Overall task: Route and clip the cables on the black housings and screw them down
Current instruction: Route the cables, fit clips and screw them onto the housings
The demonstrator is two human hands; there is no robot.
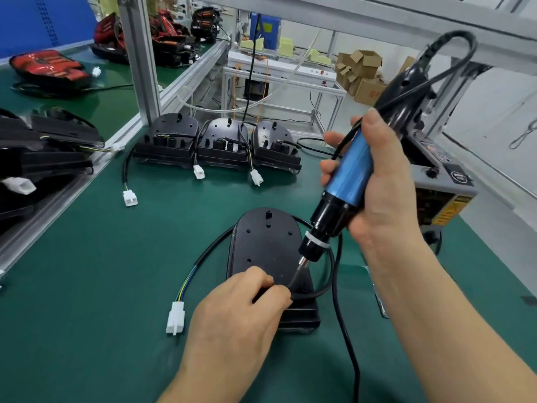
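A black housing (266, 245) lies flat on the green mat in front of me. Its black cable (319, 289) loops round the right side and near end. The cable's other run leaves the housing's left side and ends in a white connector (175, 317). My left hand (241, 309) pinches something small and dark at the housing's near end, beside the cable. My right hand (377, 181) grips a blue and black electric screwdriver (345, 181). The screwdriver is tilted, and its bit (296, 274) points down at the housing right beside my left fingertips.
Three more black housings (216, 144) with white connectors stand in a row at the back of the mat. More housings (43, 146) are stacked at the left past an aluminium rail. A grey control box (441, 181) sits at the right. The screwdriver's cord (348, 330) crosses the mat.
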